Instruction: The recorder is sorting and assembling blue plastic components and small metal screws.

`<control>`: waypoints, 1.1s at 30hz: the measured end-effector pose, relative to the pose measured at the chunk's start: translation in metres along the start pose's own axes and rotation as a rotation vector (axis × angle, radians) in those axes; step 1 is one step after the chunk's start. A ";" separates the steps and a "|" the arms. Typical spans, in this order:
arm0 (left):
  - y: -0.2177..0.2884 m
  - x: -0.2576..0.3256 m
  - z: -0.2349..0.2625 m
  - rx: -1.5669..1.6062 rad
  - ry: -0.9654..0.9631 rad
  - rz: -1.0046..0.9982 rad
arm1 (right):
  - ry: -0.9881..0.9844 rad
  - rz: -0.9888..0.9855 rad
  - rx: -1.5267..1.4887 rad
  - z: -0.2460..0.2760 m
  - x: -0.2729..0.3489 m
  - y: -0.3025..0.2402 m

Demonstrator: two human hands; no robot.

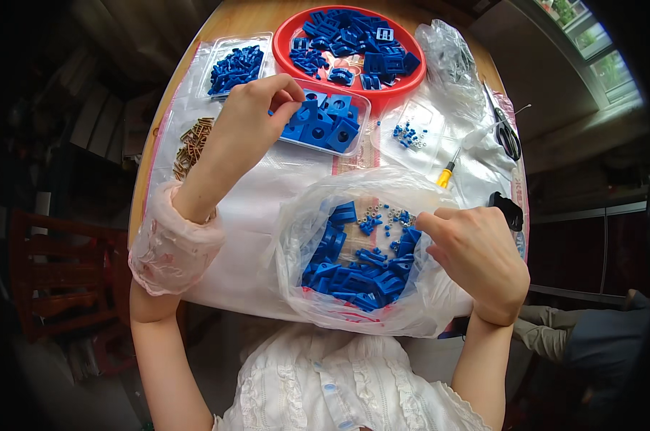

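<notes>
Left hand (249, 122), upper centre-left of frame, fingers curled down and pinching a small blue square plastic block (290, 115) at the left edge of a clear rectangular plastic tray of blue square blocks with round holes (328, 123). Right hand (475, 262), lower right, fingers closed on the right rim of an open clear plastic bag (353, 248) in lower centre, holding it open; the bag holds blue plastic bracket pieces plus small silver nuts and tiny blue bits. Top centre: round red plastic basin (350, 47) heaped with mixed blue plastic parts. Upper left: a second clear tray of small blue bar-shaped parts (235, 66). Left edge of table: pile of brass-coloured screws (192, 144). Right of the block tray: flat clear bag with a few tiny blue pieces (411, 133). Upper right: crumpled clear bag (450, 61), black-handled scissors (508, 136), yellow-handled screwdriver (447, 172) just above the open bag. All lies on a white plastic sheet (253, 208) over a round wooden table (246, 18).
</notes>
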State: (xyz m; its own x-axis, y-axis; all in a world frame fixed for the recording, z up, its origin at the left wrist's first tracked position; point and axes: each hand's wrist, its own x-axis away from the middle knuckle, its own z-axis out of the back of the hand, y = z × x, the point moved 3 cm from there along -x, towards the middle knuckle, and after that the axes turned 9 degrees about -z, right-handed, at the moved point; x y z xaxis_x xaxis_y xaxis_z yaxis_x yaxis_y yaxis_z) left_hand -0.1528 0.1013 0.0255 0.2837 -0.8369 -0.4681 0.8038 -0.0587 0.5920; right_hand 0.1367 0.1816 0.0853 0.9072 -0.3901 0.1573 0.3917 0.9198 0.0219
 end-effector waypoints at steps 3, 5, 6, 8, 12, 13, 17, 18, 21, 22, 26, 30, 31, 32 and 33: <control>-0.013 0.001 -0.010 -0.065 0.012 -0.043 | -0.061 -0.021 0.046 -0.003 0.003 -0.003; -0.002 0.000 -0.015 -0.169 0.065 -0.158 | -0.066 0.014 0.061 -0.012 0.002 -0.003; 0.007 0.002 -0.018 -0.139 0.060 -0.193 | -0.073 0.002 0.069 -0.012 0.003 -0.003; 0.054 0.006 -0.021 -0.072 0.043 -0.270 | -0.090 -0.033 0.082 -0.014 0.005 0.001; 0.121 0.049 -0.058 0.215 -0.436 -0.231 | -0.051 -0.065 0.087 -0.007 0.006 0.000; 0.121 0.056 -0.078 0.264 -0.538 -0.185 | -0.052 -0.052 0.065 -0.005 0.006 -0.002; 0.109 0.060 -0.122 0.202 -0.636 -0.159 | -0.080 -0.008 0.021 0.001 0.011 -0.007; 0.107 0.062 -0.129 0.224 -0.574 -0.176 | -0.084 -0.007 0.020 0.001 0.011 -0.007; 0.108 0.063 -0.139 0.243 -0.533 -0.170 | -0.083 -0.013 0.006 0.002 0.014 -0.004; 0.109 0.059 -0.139 0.221 -0.605 -0.123 | -0.080 -0.010 0.002 0.002 0.014 -0.003; 0.109 0.046 -0.137 0.217 -0.860 0.139 | -0.071 -0.007 0.004 0.000 0.013 -0.003; 0.115 0.044 -0.131 0.225 -1.011 0.122 | -0.083 -0.013 -0.012 0.005 0.016 -0.004; 0.115 0.044 -0.131 0.232 -1.017 0.119 | -0.085 -0.011 -0.010 0.004 0.016 -0.004; 0.115 0.044 -0.130 0.238 -1.023 0.116 | -0.086 -0.008 -0.009 0.004 0.016 -0.004; 0.113 0.045 -0.132 0.264 -1.015 0.113 | -0.083 -0.004 -0.009 0.004 0.015 -0.005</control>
State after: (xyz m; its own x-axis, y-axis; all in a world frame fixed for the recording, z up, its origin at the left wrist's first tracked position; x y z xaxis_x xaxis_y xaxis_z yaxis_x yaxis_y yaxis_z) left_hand 0.0195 0.1287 -0.0155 -0.3193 -0.9006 0.2948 0.6259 0.0331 0.7792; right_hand 0.1483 0.1715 0.0918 0.8901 -0.3886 0.2382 0.3970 0.9177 0.0138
